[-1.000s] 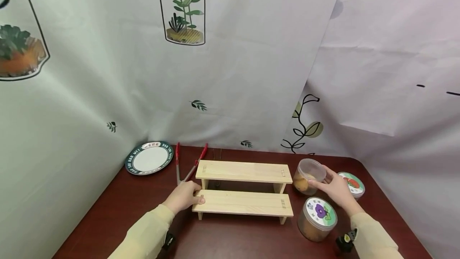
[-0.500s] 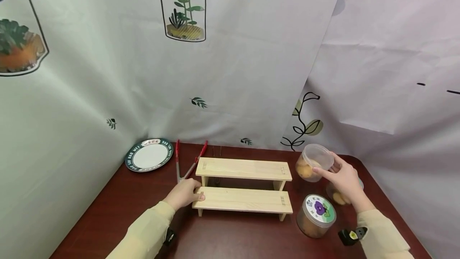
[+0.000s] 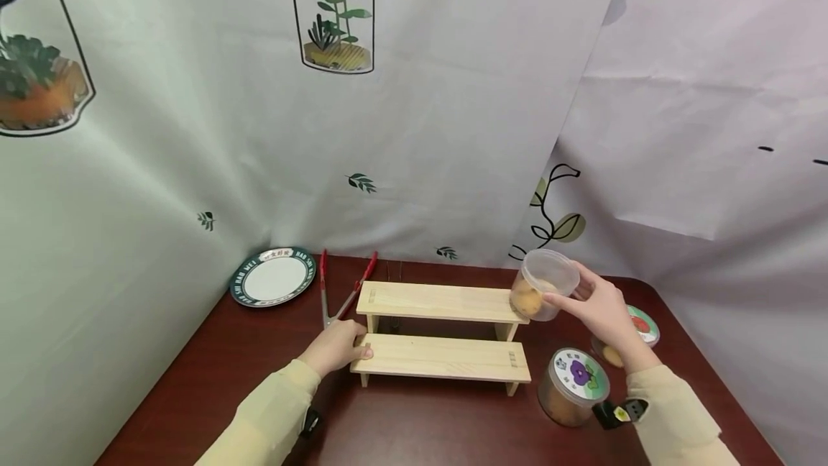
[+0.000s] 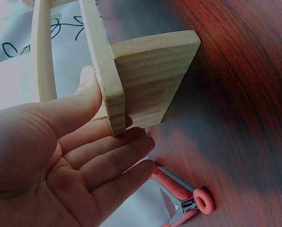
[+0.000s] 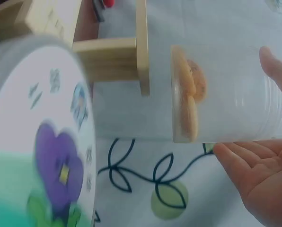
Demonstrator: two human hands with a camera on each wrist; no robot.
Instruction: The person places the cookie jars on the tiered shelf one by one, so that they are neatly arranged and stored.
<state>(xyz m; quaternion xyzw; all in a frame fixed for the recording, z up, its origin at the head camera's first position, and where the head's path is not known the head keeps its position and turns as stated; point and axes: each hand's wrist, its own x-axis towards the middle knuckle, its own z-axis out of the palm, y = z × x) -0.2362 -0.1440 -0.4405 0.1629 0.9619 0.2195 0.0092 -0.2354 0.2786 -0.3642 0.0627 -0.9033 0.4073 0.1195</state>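
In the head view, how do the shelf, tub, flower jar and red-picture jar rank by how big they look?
1. Shelf
2. Tub and flower jar: too alike to rank
3. Red-picture jar, judging by what shows; it's partly hidden

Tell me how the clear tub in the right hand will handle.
The tub looks light for its size: seemingly thin plastic, just a few cookies. Being round, it might roll if laid down. Its top seems open, so tipping could spill them.
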